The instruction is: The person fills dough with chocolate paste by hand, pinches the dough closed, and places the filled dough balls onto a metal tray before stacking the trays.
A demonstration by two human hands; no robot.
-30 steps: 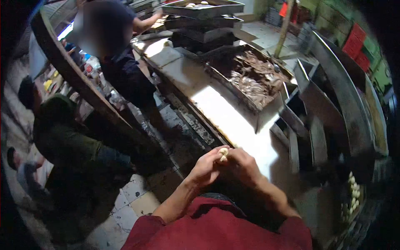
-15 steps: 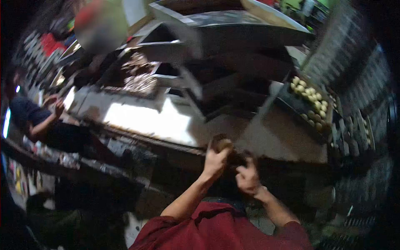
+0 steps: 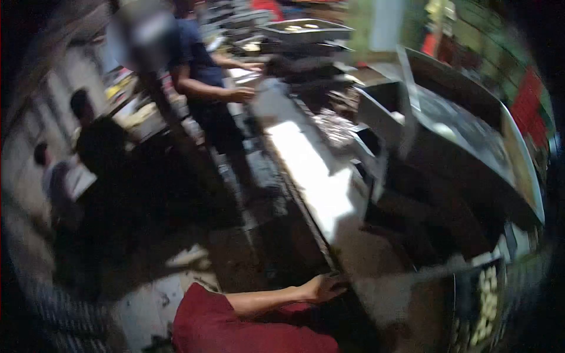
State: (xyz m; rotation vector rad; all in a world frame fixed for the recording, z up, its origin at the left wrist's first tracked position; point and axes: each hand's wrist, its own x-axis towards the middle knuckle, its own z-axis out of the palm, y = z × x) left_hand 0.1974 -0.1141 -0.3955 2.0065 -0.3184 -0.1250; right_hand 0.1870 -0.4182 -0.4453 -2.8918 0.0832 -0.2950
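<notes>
My left hand (image 3: 322, 288) is at the near end of the long bench (image 3: 309, 191), beside its edge. Its fingers are curled, with a dark patch at the fingertips. What they hold, if anything, I cannot make out through the blur and shadow. A dark red sleeve (image 3: 203, 312) covers the upper arm. My right hand is out of view. At the lower right, near the bench end, a dark tray (image 3: 465, 294) carries rows of pale round pieces (image 3: 485, 306).
Large stacked trays (image 3: 453, 176) rise on the right of the bench. A person in a dark shirt (image 3: 200, 65) stands along its far left side, arms over it. Two more people, one in a light shirt (image 3: 62, 179), are at the far left. A filled tray (image 3: 306, 26) tops a far stack.
My view has swung left, so the bench now runs away from me. My right hand has left the view. The roundish brown thing seen in my left hand is no longer visible.
</notes>
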